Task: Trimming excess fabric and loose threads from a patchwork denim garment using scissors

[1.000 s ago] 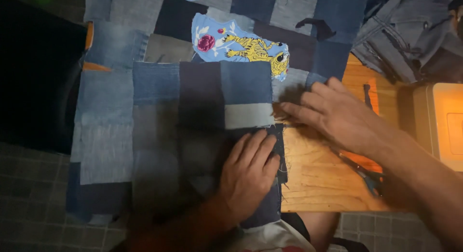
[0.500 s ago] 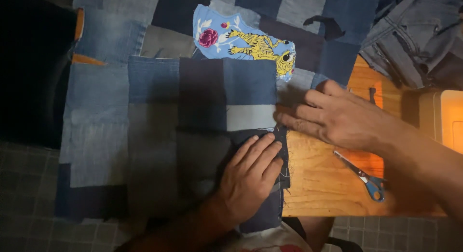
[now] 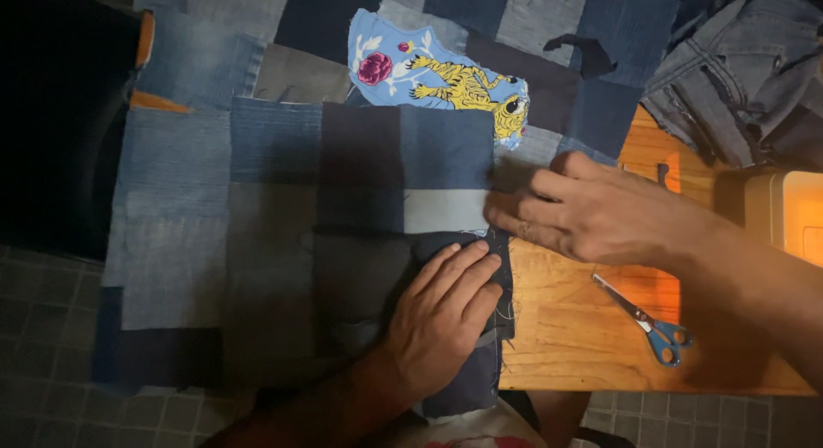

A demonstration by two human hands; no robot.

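A patchwork of denim squares [image 3: 283, 199] in several shades of blue and grey lies spread over a wooden table [image 3: 583, 319] and hangs off its left side. My left hand [image 3: 441, 315] presses flat, fingers together, on a dark patch at the patchwork's right edge. My right hand [image 3: 583, 212] rests on that same edge just above, fingertips on the seam beside a pale grey-blue patch [image 3: 446, 210]. A light blue fabric piece printed with a yellow tiger and a red flower [image 3: 437, 79] lies on the denim farther back.
Blue-handled scissors [image 3: 647, 324] lie on the wood to the right of my hands. A pile of grey denim garments [image 3: 741, 79] sits at the back right. A lit cream-coloured machine [image 3: 789, 216] stands at the right edge. Tiled floor [image 3: 51, 328] shows lower left.
My right hand has slid left and a little down along the patchwork's edge, uncovering the scissors. My left hand stays pressed on the dark patch.
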